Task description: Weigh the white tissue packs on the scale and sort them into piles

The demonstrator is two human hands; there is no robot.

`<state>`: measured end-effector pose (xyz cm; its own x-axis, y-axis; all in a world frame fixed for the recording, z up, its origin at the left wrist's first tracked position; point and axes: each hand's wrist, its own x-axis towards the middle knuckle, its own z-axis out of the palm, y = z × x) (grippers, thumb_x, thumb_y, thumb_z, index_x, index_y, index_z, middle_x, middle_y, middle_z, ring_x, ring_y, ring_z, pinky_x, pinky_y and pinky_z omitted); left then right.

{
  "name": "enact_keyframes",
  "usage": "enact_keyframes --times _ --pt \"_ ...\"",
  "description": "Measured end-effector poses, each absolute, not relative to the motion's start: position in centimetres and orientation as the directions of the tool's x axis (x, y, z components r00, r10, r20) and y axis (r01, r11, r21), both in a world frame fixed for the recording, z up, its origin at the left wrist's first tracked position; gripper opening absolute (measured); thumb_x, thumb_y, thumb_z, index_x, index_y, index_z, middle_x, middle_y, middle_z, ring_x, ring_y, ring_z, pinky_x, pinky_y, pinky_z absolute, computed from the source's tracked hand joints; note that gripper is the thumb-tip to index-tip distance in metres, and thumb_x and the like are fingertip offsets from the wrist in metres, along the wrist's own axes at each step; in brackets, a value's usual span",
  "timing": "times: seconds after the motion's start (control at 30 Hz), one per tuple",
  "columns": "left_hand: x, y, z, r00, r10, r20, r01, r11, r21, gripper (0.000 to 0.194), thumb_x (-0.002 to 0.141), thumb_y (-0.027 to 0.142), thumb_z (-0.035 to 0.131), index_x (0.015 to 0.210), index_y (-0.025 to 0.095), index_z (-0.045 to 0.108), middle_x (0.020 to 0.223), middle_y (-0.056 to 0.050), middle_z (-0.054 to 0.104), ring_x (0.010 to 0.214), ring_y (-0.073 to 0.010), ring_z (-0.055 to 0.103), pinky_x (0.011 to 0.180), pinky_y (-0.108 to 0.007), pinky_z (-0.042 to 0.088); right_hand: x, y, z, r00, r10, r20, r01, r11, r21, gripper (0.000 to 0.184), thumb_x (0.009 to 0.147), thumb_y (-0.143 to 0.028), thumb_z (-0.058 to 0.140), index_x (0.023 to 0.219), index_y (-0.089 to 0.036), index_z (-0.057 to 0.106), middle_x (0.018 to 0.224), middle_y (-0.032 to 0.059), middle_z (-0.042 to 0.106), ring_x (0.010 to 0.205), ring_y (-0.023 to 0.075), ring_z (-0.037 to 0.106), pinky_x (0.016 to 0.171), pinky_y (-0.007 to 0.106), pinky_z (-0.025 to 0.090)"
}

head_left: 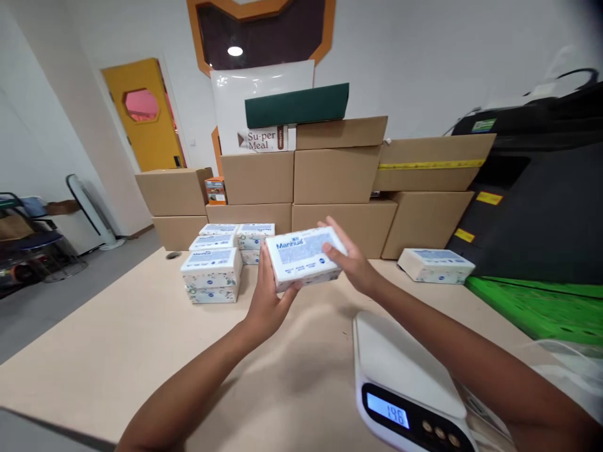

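Stretching lengthwise left to right, printed face up — white pack, ends clasped by half-curled hands.

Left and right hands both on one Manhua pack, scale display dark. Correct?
Not the display: the head view shows the scale with its display lit, digits showing. The rest is right: left hand and right hand are both on one Manhua pack.
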<state>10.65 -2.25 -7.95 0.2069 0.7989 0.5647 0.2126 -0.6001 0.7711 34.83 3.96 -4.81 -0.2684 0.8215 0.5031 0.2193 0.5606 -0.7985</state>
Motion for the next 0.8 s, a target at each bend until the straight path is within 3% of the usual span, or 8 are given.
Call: enact_keyframes --times 0.07,0.17,0.27,0.33,0.4,0.5,0.6,0.8 --pt "7.3 -2.1 -11.4 0.174 0.877 0.449 0.376 -0.48 0.792 0.105 0.101 0.066 0.068 0.181 0.03 0.011 0.191 -0.015 0.013 0.179 -0.0395 0.002 0.144 -0.064 0.006 33.3 5.0 -7.1 -0.399 0.803 0.442 0.445 0.591 -0.673 0.107 0.102 -0.074 0.062 0.184 -0.025 0.012 0.189 0.0232 0.018 0.174 0.042 0.029 0.135 0.067 0.036" --pt "2.7 -2.3 -16.5 0.021 0.984 0.176 0.451 -0.166 0.877 0.112 0.096 0.071 0.068 0.18 0.02 0.014 0.189 -0.025 0.019 0.176 -0.0458 0.015 0.142 -0.068 0.013 31.8 5.6 -10.8 -0.67 0.653 0.354 0.615 0.755 -0.228 0.091 0.099 -0.055 0.074 0.176 -0.022 0.04 0.19 0.0224 0.015 0.176 0.0446 0.014 0.138 0.072 0.023" --pt "-0.2 -3.1 -18.8 -0.022 0.986 0.168 0.565 -0.126 0.815 0.104 0.099 0.066 0.064 0.179 0.017 0.02 0.19 -0.024 0.015 0.178 -0.0418 0.013 0.144 -0.063 0.009 29.8 6.0 -12.9 -0.775 0.576 0.261 0.596 0.803 0.0 0.072 0.102 -0.039 0.07 0.169 -0.021 0.052 0.183 0.0218 0.037 0.169 0.0419 0.039 0.135 0.066 0.036" --pt "-1.0 -3.6 -18.9 0.046 0.984 0.173 0.619 -0.164 0.768 0.095 0.103 0.064 0.06 0.178 0.019 0.025 0.19 -0.021 0.017 0.178 -0.0387 0.015 0.145 -0.06 0.011 28.1 6.7 -13.3 -0.746 0.623 0.236 0.641 0.768 -0.001 0.069 0.103 -0.034 0.066 0.169 -0.016 0.052 0.171 0.0237 0.056 0.154 0.0397 0.061 0.125 0.059 0.052" --pt "-1.0 -3.9 -18.5 0.094 0.981 0.172 0.649 -0.192 0.736 0.089 0.105 0.065 0.057 0.176 0.018 0.031 0.189 -0.022 0.019 0.178 -0.0385 0.015 0.145 -0.06 0.012 26.5 7.9 -13.0 -0.715 0.653 0.25 0.67 0.742 -0.02 0.063 0.104 -0.031 0.062 0.165 -0.016 0.056 0.162 0.022 0.066 0.146 0.0375 0.068 0.121 0.055 0.056" --pt "-0.8 -4.1 -17.9 0.133 0.976 0.172 0.661 -0.217 0.718 0.084 0.106 0.065 0.054 0.174 0.019 0.036 0.189 -0.023 0.02 0.177 -0.0391 0.017 0.144 -0.062 0.016 25.6 10.5 -11.8 -0.661 0.672 0.334 0.703 0.711 -0.038 0.057 0.108 -0.031 0.055 0.163 -0.016 0.059 0.171 0.022 0.056 0.161 0.0387 0.052 0.134 0.06 0.04" --pt "-0.8 -3.9 -17.6 0.142 0.978 0.151 0.653 -0.207 0.729 0.078 0.107 0.062 0.055 0.171 0.021 0.04 0.189 -0.021 0.018 0.177 -0.0389 0.02 0.143 -0.063 0.021 26.4 13.6 -10.9 -0.574 0.731 0.369 0.763 0.641 -0.081 0.071 0.109 -0.043 0.056 0.171 -0.012 0.047 0.183 0.0251 0.036 0.173 0.0439 0.028 0.139 0.068 0.025" --pt "-0.7 -3.8 -17.6 0.144 0.974 0.173 0.654 -0.225 0.722 0.07 0.108 0.058 0.056 0.167 0.022 0.046 0.187 -0.021 0.027 0.176 -0.0384 0.024 0.144 -0.064 0.019 28.5 15.7 -11.9 -0.555 0.803 0.215 0.801 0.586 -0.12 0.089 0.095 -0.043 0.076 0.173 -0.014 0.044 0.183 0.0242 0.037 0.171 0.0451 0.033 0.134 0.061 0.041"
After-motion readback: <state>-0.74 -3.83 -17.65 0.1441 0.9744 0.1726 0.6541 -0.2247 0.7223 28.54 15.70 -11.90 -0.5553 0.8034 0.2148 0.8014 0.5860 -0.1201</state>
